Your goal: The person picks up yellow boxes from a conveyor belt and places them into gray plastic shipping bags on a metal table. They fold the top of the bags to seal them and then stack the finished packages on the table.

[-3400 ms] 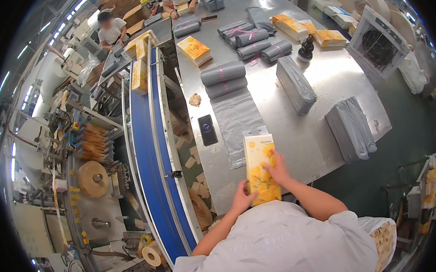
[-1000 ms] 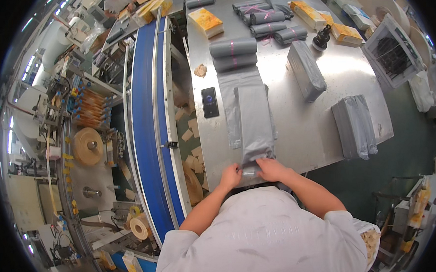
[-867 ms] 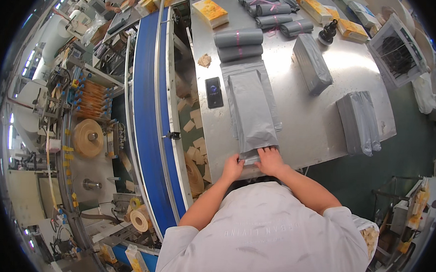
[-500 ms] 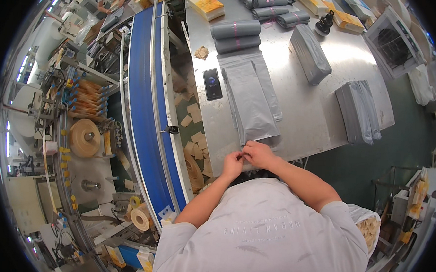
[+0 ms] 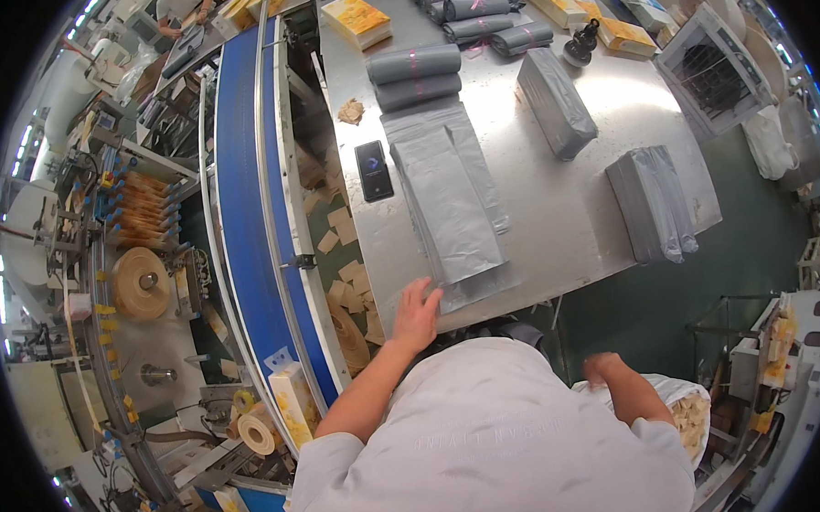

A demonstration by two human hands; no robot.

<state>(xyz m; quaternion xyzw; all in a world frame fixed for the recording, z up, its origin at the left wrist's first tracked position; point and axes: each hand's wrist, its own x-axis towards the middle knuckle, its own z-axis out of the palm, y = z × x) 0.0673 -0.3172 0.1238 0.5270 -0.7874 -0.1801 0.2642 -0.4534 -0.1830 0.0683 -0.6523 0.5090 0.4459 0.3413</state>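
Flat and open, the left hand (image 5: 417,313) rests on the near end of the grey mailer bags (image 5: 453,208), holding nothing; the right hand (image 5: 604,366) is blurred off the table edge, its grip impossible to tell

Left to right: a blue conveyor belt (image 5: 243,203) curves past a tape roll (image 5: 258,428) and a yellow-and-white carton (image 5: 290,390) near its lower end; cardboard scraps (image 5: 342,244) lie in the gap beside the steel table (image 5: 576,236); a black phone (image 5: 374,170) lies just left of the flat bags; two rolled grey bags (image 5: 414,75) sit beyond them, with a yellow box (image 5: 357,20) farther back; two grey bag stacks (image 5: 554,102) (image 5: 652,202) lie to the right; a white sack (image 5: 687,414) stands on the dark green floor (image 5: 646,303) by the right hand
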